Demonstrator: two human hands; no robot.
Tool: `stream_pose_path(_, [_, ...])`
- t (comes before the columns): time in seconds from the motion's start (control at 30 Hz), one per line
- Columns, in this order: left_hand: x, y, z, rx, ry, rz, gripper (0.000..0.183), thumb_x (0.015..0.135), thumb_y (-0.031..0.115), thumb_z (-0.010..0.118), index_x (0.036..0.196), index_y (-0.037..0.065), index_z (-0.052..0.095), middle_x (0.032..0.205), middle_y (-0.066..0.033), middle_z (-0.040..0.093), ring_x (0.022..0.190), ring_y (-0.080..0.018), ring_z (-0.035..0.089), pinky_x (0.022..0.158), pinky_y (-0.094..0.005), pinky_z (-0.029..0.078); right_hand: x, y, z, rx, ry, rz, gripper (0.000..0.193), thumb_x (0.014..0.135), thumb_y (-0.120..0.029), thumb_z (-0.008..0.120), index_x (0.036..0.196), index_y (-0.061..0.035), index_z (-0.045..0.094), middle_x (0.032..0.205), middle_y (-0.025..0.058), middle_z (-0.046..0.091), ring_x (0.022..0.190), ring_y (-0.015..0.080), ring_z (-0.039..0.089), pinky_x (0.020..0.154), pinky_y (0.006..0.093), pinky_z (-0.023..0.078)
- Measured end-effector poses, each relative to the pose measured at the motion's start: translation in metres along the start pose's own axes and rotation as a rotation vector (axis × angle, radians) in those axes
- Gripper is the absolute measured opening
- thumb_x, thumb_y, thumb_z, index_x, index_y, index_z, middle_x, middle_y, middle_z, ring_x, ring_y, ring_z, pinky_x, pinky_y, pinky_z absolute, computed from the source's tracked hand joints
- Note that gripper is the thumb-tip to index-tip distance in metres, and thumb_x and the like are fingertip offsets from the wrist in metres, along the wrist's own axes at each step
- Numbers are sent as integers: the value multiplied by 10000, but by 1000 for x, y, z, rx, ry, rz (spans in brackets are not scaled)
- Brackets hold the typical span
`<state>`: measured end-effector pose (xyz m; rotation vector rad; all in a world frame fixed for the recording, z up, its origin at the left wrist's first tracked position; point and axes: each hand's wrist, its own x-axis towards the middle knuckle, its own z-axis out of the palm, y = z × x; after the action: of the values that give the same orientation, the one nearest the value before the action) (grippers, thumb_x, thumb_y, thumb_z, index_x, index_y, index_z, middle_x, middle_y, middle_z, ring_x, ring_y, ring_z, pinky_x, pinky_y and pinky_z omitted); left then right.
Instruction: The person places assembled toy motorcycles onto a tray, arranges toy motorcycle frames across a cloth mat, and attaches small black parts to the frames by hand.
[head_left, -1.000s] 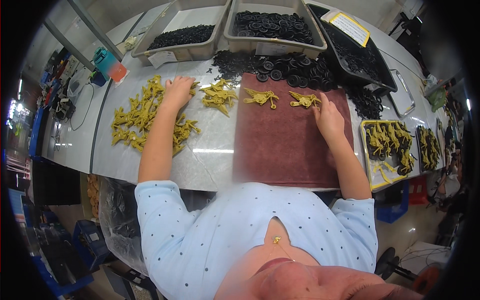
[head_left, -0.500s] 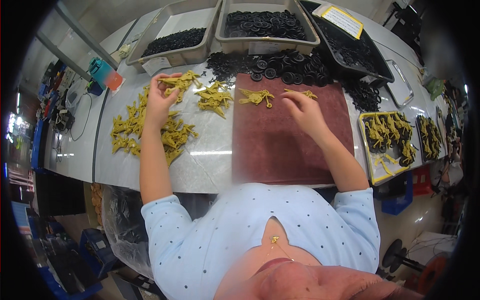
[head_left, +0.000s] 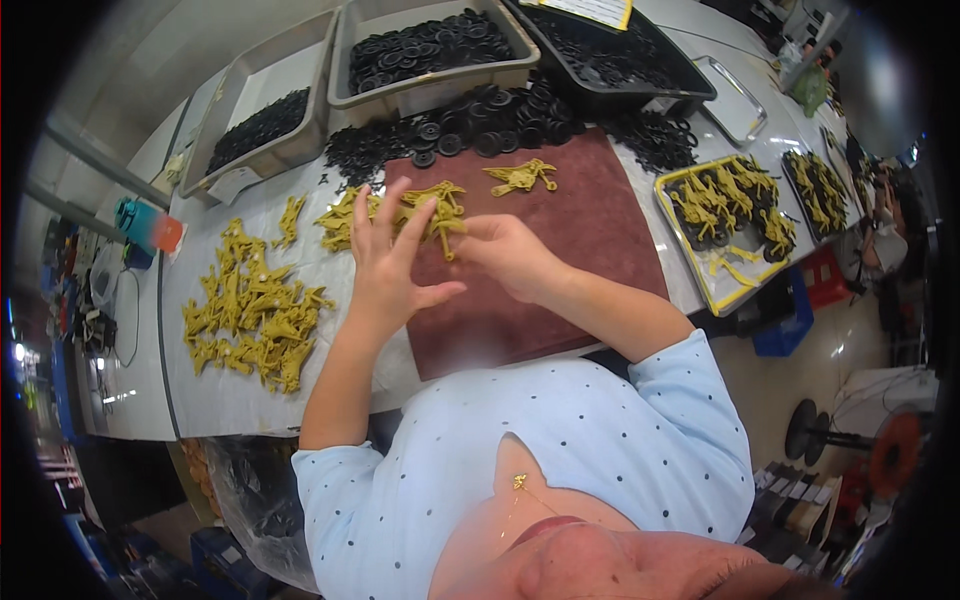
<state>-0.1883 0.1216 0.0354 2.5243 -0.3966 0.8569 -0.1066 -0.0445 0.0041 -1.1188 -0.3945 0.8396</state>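
Over the left part of the dark red cloth mat [head_left: 550, 270], my left hand [head_left: 385, 275] is open, fingers spread and thumb apart. My right hand [head_left: 510, 260] has its thumb and fingers pinched together at a mustard-yellow plastic part [head_left: 447, 232], which is thin and branched; the fingertips partly hide it. Behind the hands, another yellow part [head_left: 435, 196] lies on the mat, overlapping the pinched one in view. Farther right on the mat lies a single yellow part [head_left: 522, 177]. A small cluster of yellow parts [head_left: 340, 222] sits beside the mat, partly behind my left fingers.
A large yellow heap [head_left: 250, 310] lies at left, with one loose part [head_left: 290, 222] behind it. Grey bins [head_left: 433, 95] of black pieces and a black bin [head_left: 620, 95] stand at the back. Loose black wheels [head_left: 490, 130] border the mat. At right sits a filled yellow-rimmed tray [head_left: 715, 305].
My left hand has come from the left side to the mat and opened. My right hand has moved left to meet it, pinching a yellow part. The whole view has shifted and tilted.
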Motion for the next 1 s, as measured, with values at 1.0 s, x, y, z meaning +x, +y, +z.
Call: stream_pose_path(1.0, [-19, -140, 26, 537, -188, -165, 656, 654, 513, 722, 1056, 26, 548, 909, -98, 536, 914, -285, 505, 849, -407, 379, -32, -85, -227, 105, 562, 208, 187, 924, -132, 394, 888, -16, 536, 701, 4, 468, 576, 94, 390, 550, 222, 363])
